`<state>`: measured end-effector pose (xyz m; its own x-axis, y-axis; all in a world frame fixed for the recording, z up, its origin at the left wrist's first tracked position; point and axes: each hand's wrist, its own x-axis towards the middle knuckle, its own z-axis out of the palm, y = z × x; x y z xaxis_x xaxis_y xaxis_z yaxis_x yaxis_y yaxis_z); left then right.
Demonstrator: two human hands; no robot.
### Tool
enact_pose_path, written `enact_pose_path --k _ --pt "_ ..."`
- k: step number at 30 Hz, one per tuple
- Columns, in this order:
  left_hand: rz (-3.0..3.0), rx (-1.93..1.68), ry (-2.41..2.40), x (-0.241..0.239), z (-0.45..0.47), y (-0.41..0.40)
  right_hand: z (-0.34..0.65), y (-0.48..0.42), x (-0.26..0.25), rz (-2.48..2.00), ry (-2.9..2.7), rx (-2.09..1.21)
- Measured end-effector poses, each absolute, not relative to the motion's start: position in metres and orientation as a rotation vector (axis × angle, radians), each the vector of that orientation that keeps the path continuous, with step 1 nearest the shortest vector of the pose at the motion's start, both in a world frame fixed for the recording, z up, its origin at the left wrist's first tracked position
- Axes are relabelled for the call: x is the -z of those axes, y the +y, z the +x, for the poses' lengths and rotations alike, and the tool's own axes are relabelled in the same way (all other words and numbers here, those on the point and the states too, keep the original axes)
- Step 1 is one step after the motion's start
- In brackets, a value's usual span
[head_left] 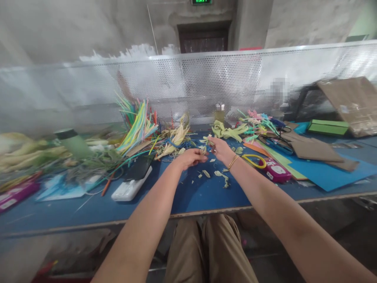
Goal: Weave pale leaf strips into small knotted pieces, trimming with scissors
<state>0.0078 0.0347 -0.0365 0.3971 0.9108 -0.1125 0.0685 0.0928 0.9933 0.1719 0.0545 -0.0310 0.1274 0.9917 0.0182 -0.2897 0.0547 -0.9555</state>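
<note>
Centrally, just above mid-frame, the left hand [191, 158] and right hand [221, 150] meet over the table [188, 196], fingers of both pinched on a pale strip [204, 148] between them; its long axis seems to run left-right, equally near both; scraps [219, 173] lie just below.

A green box [328, 127] sits at the far right corner of the tabletop [59, 214]. Yellow scissors [253, 160] lie right of centre, a white device [126, 192] left

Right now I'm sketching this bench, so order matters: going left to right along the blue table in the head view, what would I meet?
Green-capped bottle → white block → left hand → pale scrap pinched by both hands → right hand → yellow-handled scissors → pink box → green box.
</note>
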Motion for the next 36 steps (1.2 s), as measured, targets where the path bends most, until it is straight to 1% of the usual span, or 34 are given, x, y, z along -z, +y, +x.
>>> enact_pose_path --k 2,4,6,10,12,15,17,21,23,25,29,36 --pt "1.402 -0.675 0.978 0.031 0.006 0.03 0.18 0.057 0.026 -0.997 -0.828 -1.211" --pt "1.43 -0.625 1.02 0.023 0.003 0.025 0.188 0.059 0.021 -1.001 -0.788 -1.183" --pt "1.377 -0.732 1.063 0.015 0.001 0.022 0.193 0.059 0.016 -1.005 -0.758 -1.182" --pt "1.135 -1.116 0.952 0.01 0.004 0.023 0.187 0.054 0.016 -1.0 -0.749 -1.267" --pt "0.987 -1.126 0.854 0.012 0.009 0.025 0.177 0.05 0.02 -1.027 -0.821 -1.27" --pt "0.78 -1.014 0.685 0.018 0.016 0.027 0.164 0.043 0.027 -1.067 -0.979 -1.219" --pt "0.688 -1.008 0.637 0.022 0.019 0.027 0.158 0.041 0.031 -1.075 -1.059 -1.191" --pt "0.568 -1.034 0.598 0.026 0.021 0.029 0.16 0.045 0.034 -1.12 -0.993 -1.162" --pt "0.503 -1.086 0.548 0.026 0.017 0.032 0.166 0.05 0.034 -1.155 -0.876 -1.132" --pt "0.443 -1.211 0.494 0.025 0.01 0.037 0.175 0.055 0.034 -1.157 -0.788 -1.107" --pt "0.421 -1.455 0.446 0.025 -0.012 0.046 0.19 0.061 0.035 -1.129 -0.759 -1.103" --pt "0.452 -1.519 0.481 0.031 -0.028 0.053 0.197 0.062 0.035 -1.079 -0.734 -1.195"
